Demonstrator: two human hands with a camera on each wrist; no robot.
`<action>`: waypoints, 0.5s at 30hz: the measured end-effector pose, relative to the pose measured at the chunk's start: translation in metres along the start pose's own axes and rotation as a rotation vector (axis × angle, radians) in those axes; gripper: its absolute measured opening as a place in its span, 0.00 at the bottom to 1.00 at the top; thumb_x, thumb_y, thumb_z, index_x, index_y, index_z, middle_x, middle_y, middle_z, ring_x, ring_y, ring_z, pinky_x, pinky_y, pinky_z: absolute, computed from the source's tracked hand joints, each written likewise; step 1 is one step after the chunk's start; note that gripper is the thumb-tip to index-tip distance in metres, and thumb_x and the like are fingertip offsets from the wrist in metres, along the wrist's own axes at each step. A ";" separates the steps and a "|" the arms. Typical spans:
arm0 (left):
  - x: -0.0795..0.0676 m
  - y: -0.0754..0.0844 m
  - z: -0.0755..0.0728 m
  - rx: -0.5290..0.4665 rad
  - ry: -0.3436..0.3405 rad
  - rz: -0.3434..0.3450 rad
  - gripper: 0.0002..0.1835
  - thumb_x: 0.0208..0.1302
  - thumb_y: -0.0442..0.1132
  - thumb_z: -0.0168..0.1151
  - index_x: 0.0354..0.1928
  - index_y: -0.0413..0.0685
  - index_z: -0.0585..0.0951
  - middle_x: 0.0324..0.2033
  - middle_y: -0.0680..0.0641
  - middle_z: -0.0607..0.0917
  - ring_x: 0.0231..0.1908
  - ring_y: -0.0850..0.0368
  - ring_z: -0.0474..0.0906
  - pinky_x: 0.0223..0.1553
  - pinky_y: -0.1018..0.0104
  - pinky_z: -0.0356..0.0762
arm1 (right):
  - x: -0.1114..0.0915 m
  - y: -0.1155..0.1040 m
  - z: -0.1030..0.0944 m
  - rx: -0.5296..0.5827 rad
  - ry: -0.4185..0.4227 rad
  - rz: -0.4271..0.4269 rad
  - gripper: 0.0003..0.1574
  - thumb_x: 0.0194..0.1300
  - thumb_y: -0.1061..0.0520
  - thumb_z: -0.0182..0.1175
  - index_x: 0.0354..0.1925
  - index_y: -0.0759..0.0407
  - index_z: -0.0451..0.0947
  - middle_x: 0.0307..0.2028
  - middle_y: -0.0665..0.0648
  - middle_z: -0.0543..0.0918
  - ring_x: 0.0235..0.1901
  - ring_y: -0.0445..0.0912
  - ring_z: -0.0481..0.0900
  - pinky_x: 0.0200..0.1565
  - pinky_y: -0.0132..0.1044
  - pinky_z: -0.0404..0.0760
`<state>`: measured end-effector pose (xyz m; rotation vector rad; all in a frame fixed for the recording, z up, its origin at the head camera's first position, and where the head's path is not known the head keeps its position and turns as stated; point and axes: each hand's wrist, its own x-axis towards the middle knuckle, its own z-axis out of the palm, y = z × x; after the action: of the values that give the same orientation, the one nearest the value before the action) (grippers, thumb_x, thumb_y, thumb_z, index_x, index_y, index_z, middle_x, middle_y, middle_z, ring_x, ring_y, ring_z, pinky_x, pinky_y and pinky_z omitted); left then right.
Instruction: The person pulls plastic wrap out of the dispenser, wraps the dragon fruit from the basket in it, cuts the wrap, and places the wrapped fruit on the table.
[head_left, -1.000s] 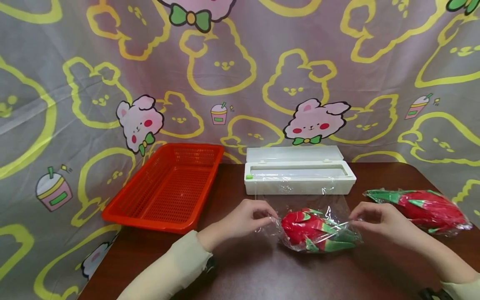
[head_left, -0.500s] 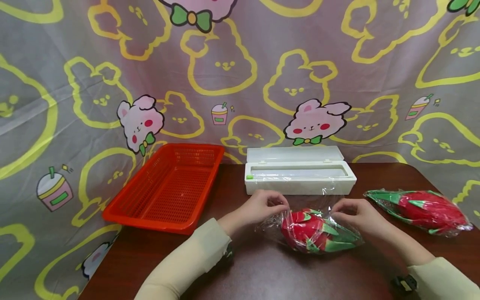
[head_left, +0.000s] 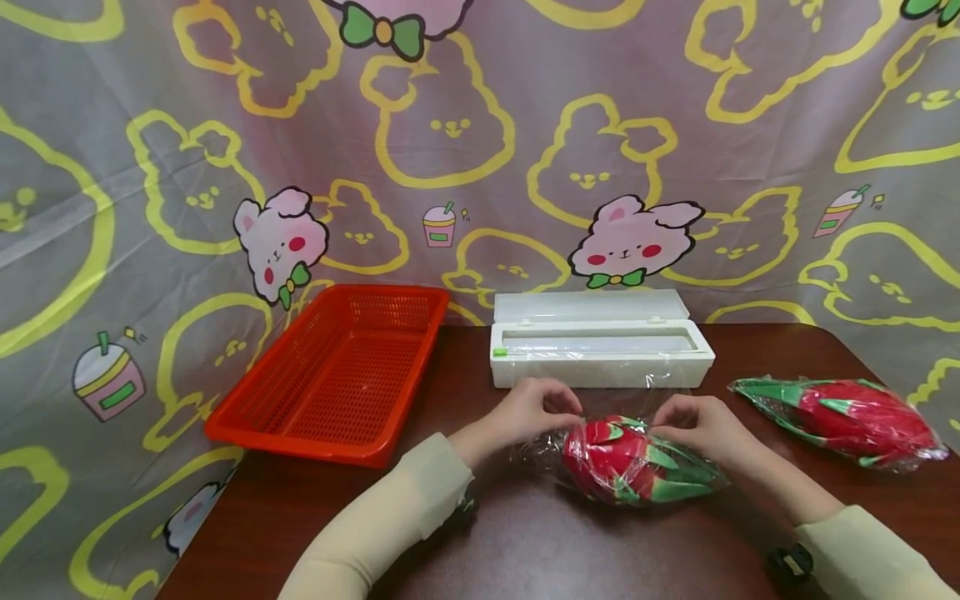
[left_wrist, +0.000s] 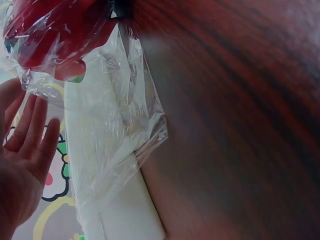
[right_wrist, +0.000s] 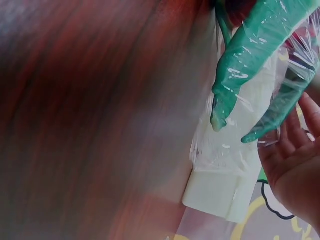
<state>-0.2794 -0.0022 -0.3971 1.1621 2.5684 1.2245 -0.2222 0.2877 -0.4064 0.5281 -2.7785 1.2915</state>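
A red dragon fruit point(head_left: 607, 458) with green scales lies on the table, loosely covered in clear cling film point(left_wrist: 132, 100). At its left end my left hand point(head_left: 536, 408) pinches the film between thumb and forefinger, the other fingers spread in the left wrist view. My right hand point(head_left: 701, 425) pinches film over the green-scaled side of the fruit. In the right wrist view, long green scale tips point(right_wrist: 245, 60) show through the film beside my fingers. Loose film sticks out past the fruit's left end.
Behind the fruit stands a white cling film dispenser point(head_left: 600, 372), its lid raised. A second film-wrapped dragon fruit point(head_left: 862, 417) lies at the right. The red plastic basket point(head_left: 300, 450) is at the left, and a patterned curtain point(head_left: 480, 200) hangs behind the table.
Both hands have moved inward, drawing the film's edges from the sides over the fruit. The right hand has shifted left most. The fruit, basket and dispenser stay in place.
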 end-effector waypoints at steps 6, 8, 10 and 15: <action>0.000 0.001 0.001 0.003 -0.009 0.022 0.05 0.58 0.39 0.72 0.36 0.49 0.89 0.30 0.61 0.84 0.33 0.70 0.76 0.37 0.77 0.75 | 0.001 0.002 0.001 -0.039 -0.031 0.016 0.03 0.60 0.55 0.69 0.34 0.54 0.86 0.31 0.47 0.84 0.31 0.40 0.77 0.34 0.34 0.77; 0.000 0.001 0.001 -0.012 -0.035 0.008 0.05 0.59 0.39 0.70 0.37 0.50 0.89 0.31 0.61 0.85 0.34 0.71 0.77 0.37 0.76 0.75 | 0.001 0.003 0.001 -0.052 -0.047 0.015 0.04 0.62 0.55 0.68 0.35 0.53 0.86 0.31 0.45 0.85 0.32 0.40 0.76 0.35 0.34 0.77; -0.001 0.001 0.001 -0.028 -0.057 -0.006 0.05 0.61 0.38 0.69 0.38 0.50 0.89 0.32 0.61 0.86 0.34 0.71 0.77 0.38 0.76 0.75 | 0.001 0.004 0.002 -0.053 -0.058 0.002 0.04 0.62 0.55 0.67 0.35 0.53 0.86 0.31 0.45 0.84 0.32 0.39 0.76 0.35 0.33 0.77; -0.004 -0.002 -0.001 -0.053 -0.093 0.034 0.08 0.65 0.33 0.63 0.42 0.48 0.88 0.35 0.58 0.86 0.34 0.69 0.76 0.37 0.75 0.75 | -0.003 0.002 0.000 -0.055 -0.061 -0.020 0.06 0.65 0.55 0.65 0.38 0.55 0.86 0.32 0.46 0.84 0.32 0.39 0.76 0.34 0.33 0.77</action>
<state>-0.2785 -0.0062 -0.3984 1.2273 2.4442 1.2066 -0.2202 0.2895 -0.4080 0.6004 -2.8402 1.2117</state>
